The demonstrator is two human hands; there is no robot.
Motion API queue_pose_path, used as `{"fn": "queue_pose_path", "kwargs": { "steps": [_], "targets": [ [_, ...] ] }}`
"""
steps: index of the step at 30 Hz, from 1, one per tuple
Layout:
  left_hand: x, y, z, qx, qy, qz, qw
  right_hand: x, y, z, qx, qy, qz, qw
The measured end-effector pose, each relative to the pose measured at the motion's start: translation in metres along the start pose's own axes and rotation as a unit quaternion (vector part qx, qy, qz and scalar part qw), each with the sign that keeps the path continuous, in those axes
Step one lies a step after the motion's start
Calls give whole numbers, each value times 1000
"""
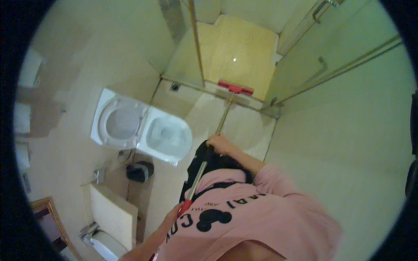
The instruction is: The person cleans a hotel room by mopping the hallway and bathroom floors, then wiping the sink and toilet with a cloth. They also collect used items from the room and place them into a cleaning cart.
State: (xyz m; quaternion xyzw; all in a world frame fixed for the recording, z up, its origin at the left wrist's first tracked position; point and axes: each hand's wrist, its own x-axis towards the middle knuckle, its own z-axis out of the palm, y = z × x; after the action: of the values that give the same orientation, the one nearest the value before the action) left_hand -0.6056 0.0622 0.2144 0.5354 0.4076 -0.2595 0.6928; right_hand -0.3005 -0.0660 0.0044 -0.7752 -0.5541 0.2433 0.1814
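Note:
A long-handled floor mop or squeegee with a red head runs from my body to the shower threshold, its head lying across the edge of the yellowish shower floor. My right hand is closed around the middle of the metal pole. Nearer my torso, my left hand grips the red handle end, partly hidden by my pink top.
A white toilet with its lid raised stands to the left, a small dark bin beside it. Glass panels flank the shower opening. A floor drain and a washbasin are at the left.

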Motion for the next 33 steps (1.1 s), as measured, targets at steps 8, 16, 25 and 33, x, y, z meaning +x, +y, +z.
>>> {"fn": "queue_pose_path", "kwargs": {
  "steps": [8,16,25,33],
  "targets": [
    [118,144,24,12,5,25,1000,98,134,-85,-4,35,14,999],
    [181,302,40,161,-21,100,982,127,225,-202,64,108,83,989],
    [301,542,128,371,-44,176,911,152,443,-290,17,256,153,954],
    [448,674,218,354,-102,147,918,169,649,-375,4,42,200,979]
  ]
}}
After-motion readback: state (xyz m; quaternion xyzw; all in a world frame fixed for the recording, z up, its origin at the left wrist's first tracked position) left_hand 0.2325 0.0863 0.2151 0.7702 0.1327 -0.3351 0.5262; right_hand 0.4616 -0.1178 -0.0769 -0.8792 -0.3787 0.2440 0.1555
